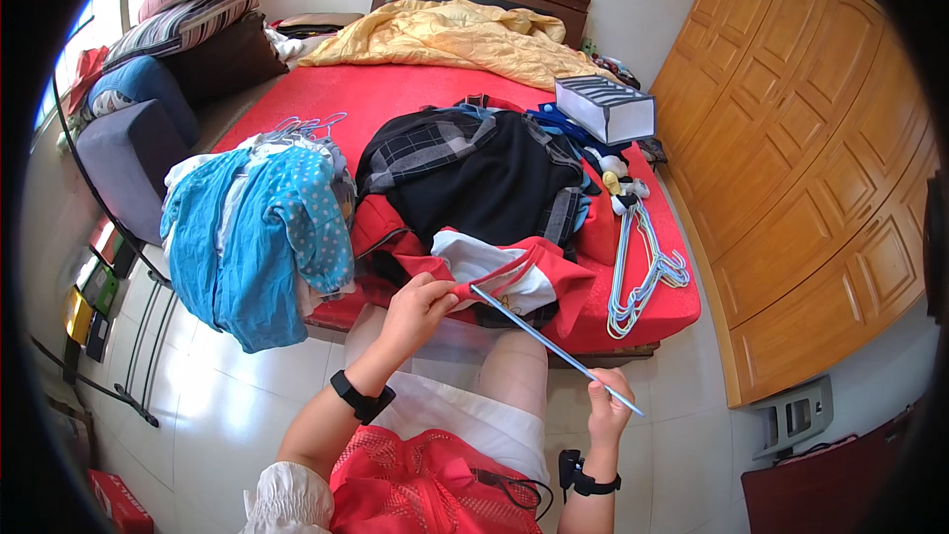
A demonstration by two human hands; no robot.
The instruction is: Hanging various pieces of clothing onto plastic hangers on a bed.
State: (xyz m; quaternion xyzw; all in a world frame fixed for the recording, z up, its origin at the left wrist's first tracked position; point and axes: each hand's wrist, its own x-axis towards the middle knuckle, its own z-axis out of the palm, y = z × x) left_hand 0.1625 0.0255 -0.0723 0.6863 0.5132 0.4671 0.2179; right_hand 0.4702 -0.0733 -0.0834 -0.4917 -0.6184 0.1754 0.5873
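My left hand (pixel 419 310) pinches the edge of a red and white garment (pixel 478 261) at the front of the bed. In my right hand (pixel 612 402) is a light blue clothes hanger (pixel 545 341), seen nearly edge-on. Its far end meets the garment beside my left fingers; whether it is inside the cloth I cannot tell. Behind the garment lies a heap of clothes with a black top (pixel 474 182) and dark plaid cloth (pixel 437 144). Left of the heap, blue clothes (pixel 237 245), partly polka-dotted, lie stacked, with hanger hooks (pixel 315 122) showing at their far end.
Several loose hangers (pixel 637 278) lie on the red bed (pixel 671 304) at right, near rolled socks (pixel 615 182). A white compartmented storage box (pixel 608 115) stands behind them. Wooden wardrobes (pixel 801 148) line the right side. A black metal rack (pixel 104 211) and a grey sofa (pixel 126 156) are at left.
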